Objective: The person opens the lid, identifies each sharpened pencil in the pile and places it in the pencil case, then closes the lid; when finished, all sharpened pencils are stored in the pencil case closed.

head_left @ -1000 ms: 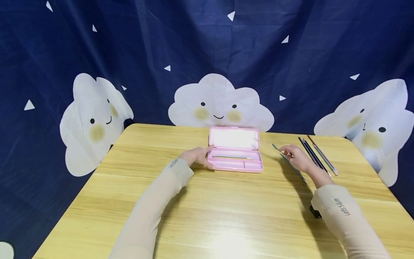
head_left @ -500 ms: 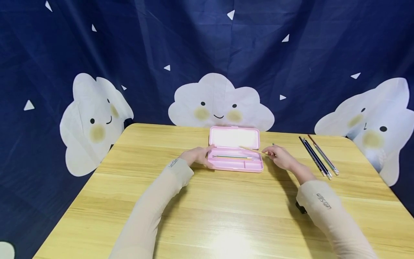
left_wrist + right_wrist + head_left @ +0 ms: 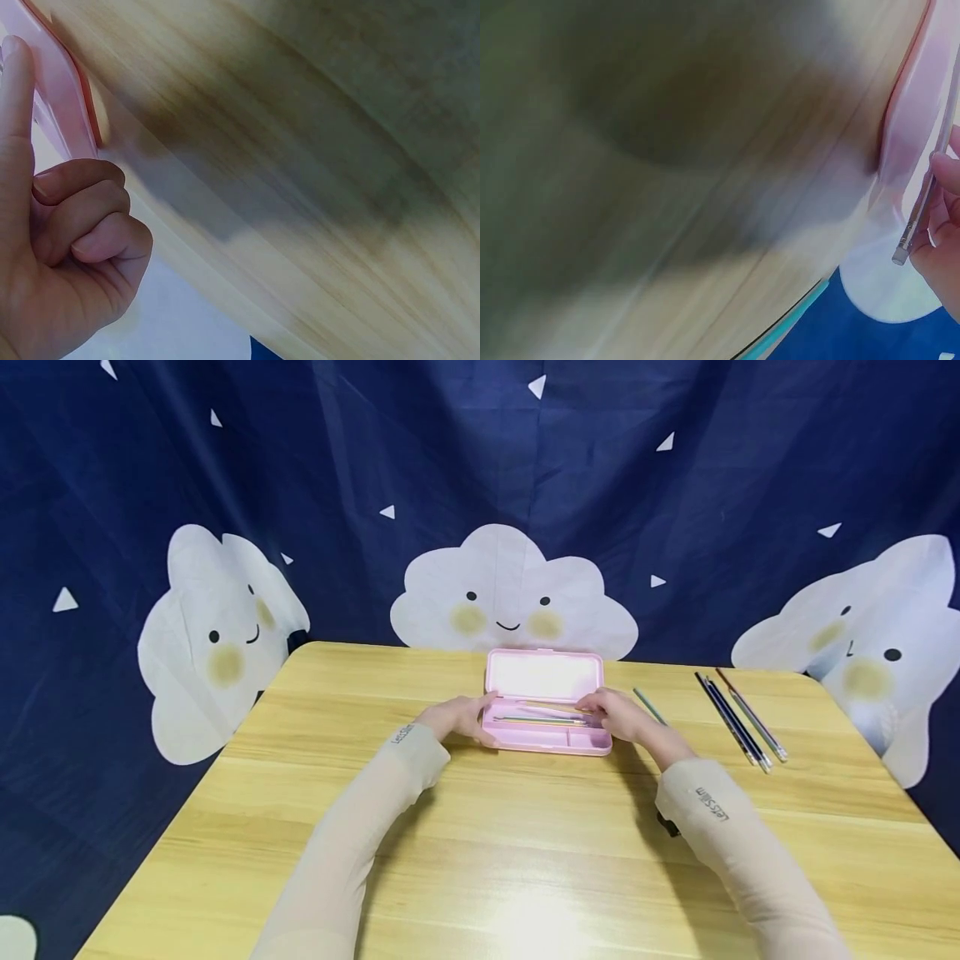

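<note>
An open pink pencil case [image 3: 525, 739] lies near the table's far edge, its lid tipped back. At its left end, my left hand [image 3: 457, 718] holds the case with thumb and finger; the left wrist view shows a straight finger [image 3: 16, 90] along the rim and the others curled. My right hand [image 3: 611, 712] pinches a pencil [image 3: 924, 196] near its eraser end over the case's right side. That pencil slants across the long rear compartment, behind a few pencils [image 3: 538, 721] lying inside. The right fingers partly hide its eraser end in the head view.
A teal pencil [image 3: 649, 705] lies on the wooden table [image 3: 465, 843] right of the case, partly behind the right wrist. Farther right are several dark pencils [image 3: 731, 718] and a reddish-and-grey pair [image 3: 753, 718]. A blue cloud-print curtain [image 3: 337, 460] hangs behind the table.
My right hand has moved left from beside the loose pencils to the case, carrying the pencil. The teal pencil stays on the table. My left hand has kept its place on the case.
</note>
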`<action>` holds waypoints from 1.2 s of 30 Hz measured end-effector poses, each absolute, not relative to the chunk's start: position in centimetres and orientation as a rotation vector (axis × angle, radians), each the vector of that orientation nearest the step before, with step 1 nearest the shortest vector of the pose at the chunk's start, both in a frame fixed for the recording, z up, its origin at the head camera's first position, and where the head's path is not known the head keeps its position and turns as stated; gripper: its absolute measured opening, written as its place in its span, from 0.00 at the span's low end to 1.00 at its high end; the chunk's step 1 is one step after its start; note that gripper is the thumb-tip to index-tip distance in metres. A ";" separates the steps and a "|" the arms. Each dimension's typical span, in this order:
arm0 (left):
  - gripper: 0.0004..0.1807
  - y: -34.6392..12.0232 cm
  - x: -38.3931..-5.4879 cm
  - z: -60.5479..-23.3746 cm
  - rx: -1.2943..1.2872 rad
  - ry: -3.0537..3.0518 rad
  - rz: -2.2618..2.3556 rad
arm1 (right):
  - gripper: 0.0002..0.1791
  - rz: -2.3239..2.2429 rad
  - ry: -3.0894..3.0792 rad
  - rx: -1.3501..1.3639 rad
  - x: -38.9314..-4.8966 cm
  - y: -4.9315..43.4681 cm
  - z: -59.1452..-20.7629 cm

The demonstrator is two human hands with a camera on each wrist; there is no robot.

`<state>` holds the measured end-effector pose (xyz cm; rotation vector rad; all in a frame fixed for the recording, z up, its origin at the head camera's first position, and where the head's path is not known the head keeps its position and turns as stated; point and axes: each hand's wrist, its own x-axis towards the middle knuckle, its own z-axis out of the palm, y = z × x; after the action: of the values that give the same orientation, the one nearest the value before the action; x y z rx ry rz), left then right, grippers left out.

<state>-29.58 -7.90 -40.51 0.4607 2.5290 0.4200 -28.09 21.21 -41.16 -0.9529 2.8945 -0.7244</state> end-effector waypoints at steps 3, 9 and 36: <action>0.58 -7.9 -29.7 -40.5 0.465 2.528 0.417 | 0.19 -0.699 2.902 -1.008 -28.4 20.3 -41.2; 0.58 -7.9 -29.6 -40.4 0.478 2.531 0.411 | 0.18 -0.671 2.912 -1.082 -28.9 18.5 -41.6; 0.59 -7.9 -29.4 -40.5 0.501 2.549 0.398 | 0.16 -0.849 2.863 -0.952 -28.6 18.9 -42.1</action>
<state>-29.45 -7.91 -40.45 0.5015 2.5492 0.3981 -28.65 18.86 -42.13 -0.9524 2.8632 -0.8488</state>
